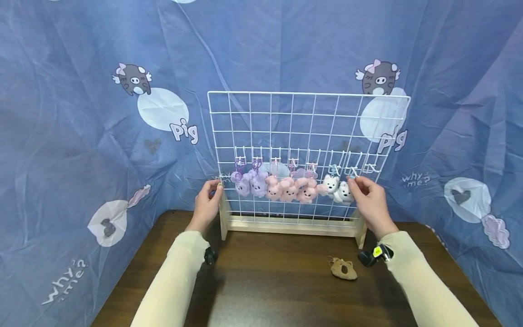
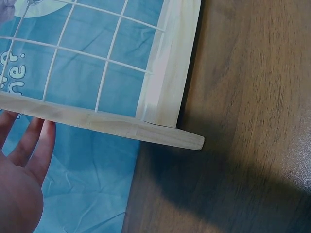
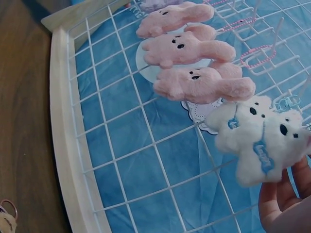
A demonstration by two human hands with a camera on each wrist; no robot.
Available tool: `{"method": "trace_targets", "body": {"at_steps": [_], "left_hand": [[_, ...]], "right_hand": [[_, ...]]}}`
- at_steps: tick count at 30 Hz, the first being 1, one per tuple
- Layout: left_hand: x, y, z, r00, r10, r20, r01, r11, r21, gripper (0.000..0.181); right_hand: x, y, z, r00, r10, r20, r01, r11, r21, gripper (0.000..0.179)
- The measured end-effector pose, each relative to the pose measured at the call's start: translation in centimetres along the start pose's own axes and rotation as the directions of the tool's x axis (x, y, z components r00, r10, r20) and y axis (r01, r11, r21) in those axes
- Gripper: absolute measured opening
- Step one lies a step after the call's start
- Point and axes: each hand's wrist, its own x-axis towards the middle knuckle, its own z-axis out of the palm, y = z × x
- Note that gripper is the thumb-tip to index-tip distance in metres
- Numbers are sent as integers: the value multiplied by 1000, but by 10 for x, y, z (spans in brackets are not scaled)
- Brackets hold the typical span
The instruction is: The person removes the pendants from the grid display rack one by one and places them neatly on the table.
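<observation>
We can see the right white toy [image 1: 344, 192] hanging near the right end of the rack [image 1: 292, 227], right of the middle of the head view. It is fluffy, with a black nose and a blue bit across its front. The right grip [image 1: 371, 200] is pinching this toy at its edge, but the toy hides some of the fingertips from us. Right up against it, on its left in the head view, hangs the left white toy [image 1: 330, 184].

Going left along the row, we count three pink toys [image 1: 288, 190] and then two purple toys [image 1: 258, 184]. They all hang from white hooks, and we spot one more hook [image 1: 370, 169] just above the right grip.

The rack has white wires and stands upright on wooden feet. The left grip [image 1: 207, 203] is holding its wooden side post [image 1: 224, 220], left of the middle of the head view.

The rack stands on a brown table [image 1: 261, 281]. On the table, at the lower right of the head view, we find a brown toy [image 1: 344, 269]. Both arms wear cream sleeves [image 1: 173, 272]. Behind everything, a blue cloth [image 1: 253, 45] with pigs fills the top of the frame.
</observation>
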Motion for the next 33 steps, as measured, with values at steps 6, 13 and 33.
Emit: {"method": "trace_targets", "body": {"at_steps": [6,13,33], "left_hand": [[0,-1,0,1000,10,0,-10,1000,6,34],[1,-3,-1,1000,11,-11,-11,1000,7,33],[0,-2,1,1000,12,-8,-12,1000,2,33]], "right_hand": [[0,2,0,999,-34,19,34,999,-15,37],[-6,-17,0,999,-37,18,37,999,4,31],[-7,1,-12,993,-117,13,117,993,6,34]]}}
